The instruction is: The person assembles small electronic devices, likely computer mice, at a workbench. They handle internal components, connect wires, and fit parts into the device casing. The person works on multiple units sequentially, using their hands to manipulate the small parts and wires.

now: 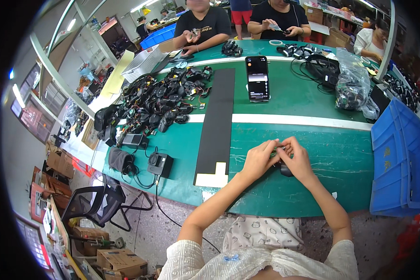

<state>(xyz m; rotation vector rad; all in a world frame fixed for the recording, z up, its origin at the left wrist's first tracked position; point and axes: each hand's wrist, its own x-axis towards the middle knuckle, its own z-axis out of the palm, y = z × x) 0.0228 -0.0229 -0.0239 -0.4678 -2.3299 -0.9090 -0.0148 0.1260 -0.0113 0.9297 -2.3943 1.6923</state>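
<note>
My left hand [259, 159] and my right hand [296, 162] meet over the green table, fingertips pinched together. Below the fingers a small black rounded part [286, 171] shows, partly covered by my right hand. Whatever sits between the fingertips is mostly hidden and too small to name. To the left of my hands lies a long black mat strip [215, 126] with pale yellow pieces [213, 176] at its near end. Farther off, a phone [258, 80] with a lit screen stands upright.
A heap of small black wired devices [158, 100] covers the table's left side. Near it are a black power box [160, 164] and cables. At right stand a blue crate [399, 158] and a clear plastic bag [352, 84]. Several people work across the table.
</note>
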